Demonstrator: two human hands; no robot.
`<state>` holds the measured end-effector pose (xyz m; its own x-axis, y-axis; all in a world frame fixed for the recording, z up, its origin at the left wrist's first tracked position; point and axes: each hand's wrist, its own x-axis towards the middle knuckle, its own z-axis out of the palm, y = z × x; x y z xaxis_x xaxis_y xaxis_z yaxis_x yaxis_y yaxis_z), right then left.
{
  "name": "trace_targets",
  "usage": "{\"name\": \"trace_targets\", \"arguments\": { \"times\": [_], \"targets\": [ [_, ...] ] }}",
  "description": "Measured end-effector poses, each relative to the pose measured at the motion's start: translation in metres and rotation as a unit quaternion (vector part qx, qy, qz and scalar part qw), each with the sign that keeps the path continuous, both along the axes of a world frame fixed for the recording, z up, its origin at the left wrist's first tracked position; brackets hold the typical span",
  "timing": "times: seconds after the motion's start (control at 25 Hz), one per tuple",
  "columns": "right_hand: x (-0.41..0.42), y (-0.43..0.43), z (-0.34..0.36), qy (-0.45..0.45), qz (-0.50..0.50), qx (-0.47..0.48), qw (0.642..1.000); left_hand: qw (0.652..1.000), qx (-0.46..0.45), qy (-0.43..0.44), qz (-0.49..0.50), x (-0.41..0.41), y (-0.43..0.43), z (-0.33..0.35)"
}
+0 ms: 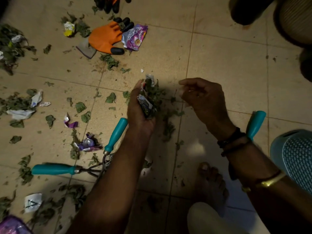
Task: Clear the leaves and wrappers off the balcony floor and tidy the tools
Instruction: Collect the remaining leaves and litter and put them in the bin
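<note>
My left hand (pixel 137 112) is cupped palm-up over the beige tiled floor (pixel 219 53), holding a bundle of dry leaves and wrappers (pixel 149 97). My right hand (pixel 204 97) hovers just to the right of it, fingers loosely curled, nothing visible in it. Dry green leaves (pixel 81 107) and crumpled wrappers (pixel 87 143) lie scattered over the left half of the floor. Two teal-handled garden tools (pixel 55 168) (pixel 115 135) lie crossed by my left forearm. A third teal handle (pixel 255 124) shows behind my right wrist.
An orange glove with black fingertips (pixel 104 38) lies at the back next to a purple wrapper (pixel 135 37); a second glove (pixel 108 3) sits at the top edge. Dark pots (pixel 249 9) stand at the top right. My bare foot (pixel 211 183) and a blue perforated stool (pixel 295 157) are lower right.
</note>
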<state>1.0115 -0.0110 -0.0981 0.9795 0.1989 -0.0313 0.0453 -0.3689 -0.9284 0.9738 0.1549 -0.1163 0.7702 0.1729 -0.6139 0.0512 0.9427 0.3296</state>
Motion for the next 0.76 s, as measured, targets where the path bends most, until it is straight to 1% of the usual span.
{"name": "trace_targets", "arguments": {
  "times": [0.04,0.12,0.2,0.24,0.32,0.36,0.4,0.48,0.52,0.6,0.64,0.68,0.72,0.76],
  "targets": [
    [-0.005,-0.007,-0.01,-0.01,-0.017,-0.041,0.999,0.999,0.034,0.003,-0.001,-0.005,0.007,0.002],
    [-0.026,-0.022,-0.035,-0.037,-0.018,-0.177,0.983,0.997,0.079,0.01,-0.019,-0.018,0.021,0.003],
    [-0.059,-0.027,-0.057,0.01,0.052,-0.277,0.959,0.997,0.07,0.002,-0.021,-0.029,0.032,0.006],
    [-0.075,-0.024,-0.066,0.016,0.101,-0.326,0.94,0.998,0.062,-0.006,-0.009,-0.033,0.038,0.007],
    [-0.1,-0.014,-0.085,-0.054,0.167,-0.424,0.888,0.999,0.048,-0.016,0.013,-0.038,0.048,0.009],
    [-0.102,-0.008,-0.09,-0.088,0.163,-0.45,0.874,0.998,0.049,-0.018,0.018,-0.039,0.052,0.009],
    [-0.095,-0.001,-0.094,-0.097,0.14,-0.457,0.873,0.998,0.05,-0.021,0.021,-0.039,0.056,0.009],
    [-0.065,0.014,-0.098,-0.079,0.087,-0.445,0.888,0.998,0.049,-0.024,0.022,-0.041,0.062,0.006],
    [-0.048,0.024,-0.099,-0.072,0.076,-0.442,0.891,0.999,0.04,-0.026,0.023,-0.041,0.063,0.004],
    [-0.02,0.047,-0.1,-0.085,0.102,-0.436,0.89,0.999,0.012,-0.039,0.029,-0.041,0.067,-0.002],
    [-0.011,0.057,-0.101,-0.103,0.127,-0.413,0.896,0.998,-0.001,-0.047,0.033,-0.039,0.069,-0.004],
    [-0.002,0.064,-0.1,-0.118,0.141,-0.364,0.913,0.998,-0.014,-0.053,0.04,-0.038,0.072,-0.006],
    [0.006,0.065,-0.096,-0.119,0.123,-0.295,0.94,0.997,-0.028,-0.058,0.047,-0.037,0.075,-0.008],
    [0.013,0.06,-0.093,-0.118,0.068,-0.233,0.963,0.996,-0.043,-0.065,0.053,-0.035,0.079,-0.009]
  ]
}}
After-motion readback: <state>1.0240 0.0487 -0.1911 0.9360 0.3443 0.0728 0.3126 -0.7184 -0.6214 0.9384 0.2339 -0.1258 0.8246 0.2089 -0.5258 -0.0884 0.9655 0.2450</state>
